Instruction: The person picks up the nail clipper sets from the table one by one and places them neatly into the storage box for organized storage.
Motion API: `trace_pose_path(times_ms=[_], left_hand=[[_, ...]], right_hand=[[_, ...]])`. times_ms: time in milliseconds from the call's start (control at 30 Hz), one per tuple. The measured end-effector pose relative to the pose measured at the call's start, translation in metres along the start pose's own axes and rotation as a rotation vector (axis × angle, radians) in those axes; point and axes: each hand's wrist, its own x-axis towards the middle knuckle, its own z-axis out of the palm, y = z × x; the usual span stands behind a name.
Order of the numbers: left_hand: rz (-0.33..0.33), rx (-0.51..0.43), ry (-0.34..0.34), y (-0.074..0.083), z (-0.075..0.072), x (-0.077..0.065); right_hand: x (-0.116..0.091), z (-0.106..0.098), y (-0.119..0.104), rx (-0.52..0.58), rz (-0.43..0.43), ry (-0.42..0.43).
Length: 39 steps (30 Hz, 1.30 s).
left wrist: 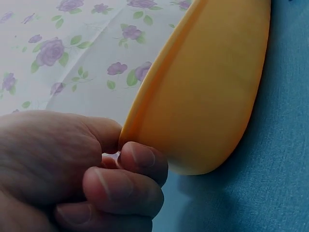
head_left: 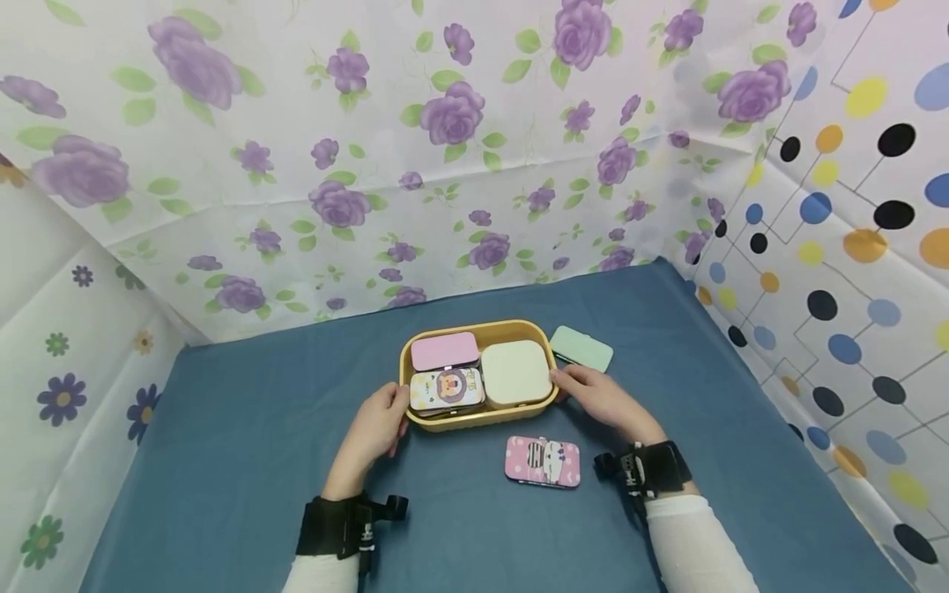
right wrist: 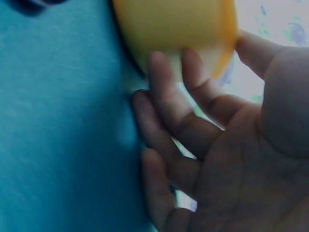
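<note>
A yellow oval bin (head_left: 474,422) lies between both hands on the blue cloth. My left hand (head_left: 374,422) pinches its left end, thumb at the rim and fingers curled below it in the left wrist view. At the opposite end, my right hand (head_left: 599,401) holds the rim, its thumb on the edge and fingertips against the outer wall (right wrist: 169,24). Inside sit a plain pink tin (head_left: 445,351), a lion-printed tin (head_left: 445,389) in front of it, and a cream square tin (head_left: 516,373) on the right.
A mint green tin (head_left: 582,349) lies beyond the right hand, close to the bin. Nearer the body is a pink tin with a cartoon animal (head_left: 542,461). Flowered sheeting (head_left: 452,165) rises behind the cloth, and dotted sheeting (head_left: 845,247) stands at the right.
</note>
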Motion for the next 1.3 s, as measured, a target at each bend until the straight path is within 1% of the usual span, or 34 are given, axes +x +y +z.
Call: trace_pose_path(times_ms=[100,233,367,500,633,767,933,1033,1133,1300], left_hand=[[0.000,0.004,-0.002,0.002,0.000,0.000],[0.001,0.007,0.004,0.002,0.001,-0.001],[-0.006,0.003,0.003,0.000,0.003,-0.001],[-0.011,-0.011,-0.011,-0.001,0.005,-0.002],[-0.013,-0.022,-0.011,0.000,0.004,-0.003],[-0.002,-0.024,-0.008,0.001,0.001,-0.002],[-0.007,-0.026,-0.005,0.000,-0.001,-0.002],[-0.008,-0.028,-0.004,0.000,-0.001,-0.002],[0.002,-0.031,-0.010,0.000,-0.001,-0.002],[0.016,-0.045,-0.023,0.000,-0.002,-0.003]], right_hand=[[-0.005,-0.005,-0.003,-0.047,-0.012,-0.037],[-0.017,-0.009,-0.013,-0.151,-0.041,-0.094],[-0.030,-0.006,-0.025,-0.243,-0.076,-0.146],[-0.045,0.000,-0.035,-0.323,-0.074,-0.195],[-0.059,0.009,-0.044,-0.417,-0.069,-0.240],[-0.068,0.019,-0.050,-0.487,-0.060,-0.235],[-0.070,0.032,-0.051,-0.556,-0.132,-0.194],[-0.068,0.039,-0.048,-0.568,-0.158,-0.195],[-0.066,0.045,-0.045,-0.588,-0.154,-0.192],[-0.063,0.053,-0.043,-0.654,-0.132,-0.146]])
